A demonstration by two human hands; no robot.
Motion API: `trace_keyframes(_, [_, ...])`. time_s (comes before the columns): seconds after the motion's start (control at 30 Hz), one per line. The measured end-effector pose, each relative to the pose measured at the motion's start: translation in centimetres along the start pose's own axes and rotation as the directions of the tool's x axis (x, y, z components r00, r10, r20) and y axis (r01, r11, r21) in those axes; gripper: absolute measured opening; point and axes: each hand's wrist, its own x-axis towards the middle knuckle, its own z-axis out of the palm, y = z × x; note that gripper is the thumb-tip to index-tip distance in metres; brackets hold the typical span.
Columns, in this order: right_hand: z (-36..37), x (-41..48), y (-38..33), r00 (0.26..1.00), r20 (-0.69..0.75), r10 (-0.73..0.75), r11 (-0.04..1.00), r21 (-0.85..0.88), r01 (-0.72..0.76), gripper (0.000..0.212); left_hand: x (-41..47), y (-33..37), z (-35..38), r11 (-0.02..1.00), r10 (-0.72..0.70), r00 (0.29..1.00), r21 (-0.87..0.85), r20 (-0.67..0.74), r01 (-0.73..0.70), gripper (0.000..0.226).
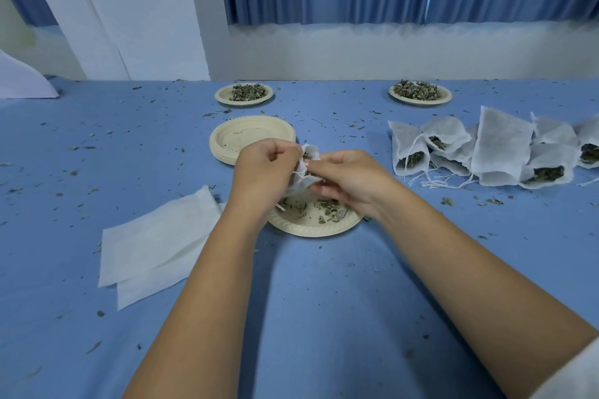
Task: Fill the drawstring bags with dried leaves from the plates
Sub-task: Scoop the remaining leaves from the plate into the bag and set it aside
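Both my hands hold one small white drawstring bag (306,168) just above a cream plate (311,225) that carries a thin scatter of dried leaves (327,206). My left hand (262,172) pinches the bag's mouth on the left. My right hand (346,178) grips it from the right with curled fingers. Dark leaves show inside the bag's open top. Much of the bag is hidden by my fingers.
Flat empty bags (155,243) lie at the left. A pile of filled bags (492,152) with loose strings lies at the right. A stack of empty plates (251,138) stands behind my hands. Two plates of leaves (243,94) (419,92) sit at the back. Leaf crumbs cover the blue cloth.
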Motion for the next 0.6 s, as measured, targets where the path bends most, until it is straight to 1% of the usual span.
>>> trace_keyframes(0.07, [0.2,0.1,0.2,0.999,-0.041,-0.031,0.998,-0.055,0.028,0.009,-0.2,0.0,0.1,0.992,0.070,0.998,0.102,0.007,-0.070,0.017])
trace_keyframes(0.13, [0.4,0.0,0.3,0.996,-0.068,-0.056,0.995,-0.085,0.050,0.022,-0.4,-0.1,0.3,0.961,0.152,0.988,0.229,0.031,-0.155,0.016])
trace_keyframes(0.2, [0.6,0.1,0.4,0.991,-0.100,-0.089,0.989,-0.123,0.077,0.036,-0.6,-0.1,0.6,0.943,0.185,0.981,0.270,0.063,-0.195,0.014])
trace_keyframes(0.23, [0.8,0.3,0.5,0.987,-0.122,-0.103,0.982,-0.171,0.081,0.037,-0.6,-0.1,0.7,0.940,0.189,0.979,0.274,0.076,-0.203,0.014])
trace_keyframes(0.3, [1.1,0.5,0.5,0.978,-0.173,-0.119,0.963,-0.260,0.071,0.030,-0.8,-0.1,0.8,0.939,0.188,0.977,0.274,0.100,-0.209,0.013])
trace_keyframes(0.4, [1.5,0.8,0.8,0.965,-0.234,-0.120,0.944,-0.328,0.038,0.026,-0.7,-0.3,0.9,0.936,0.172,0.979,0.290,0.112,-0.198,0.013])
trace_keyframes(0.47, [1.3,0.6,0.6,0.968,-0.220,-0.124,0.935,-0.353,0.040,0.029,-0.6,-0.3,0.9,0.947,0.153,0.986,0.274,0.072,-0.167,0.014])
trace_keyframes(0.53, [0.6,0.2,-0.3,0.986,-0.136,-0.094,0.928,-0.371,0.038,0.026,-0.4,-0.3,0.7,0.966,0.134,0.991,0.224,-0.012,-0.128,0.015])
trace_keyframes(0.6, [-0.3,-0.4,-1.4,0.999,-0.040,-0.030,0.927,-0.376,0.012,0.019,-0.1,-0.4,0.4,0.981,0.118,0.988,0.167,-0.100,-0.100,0.015])
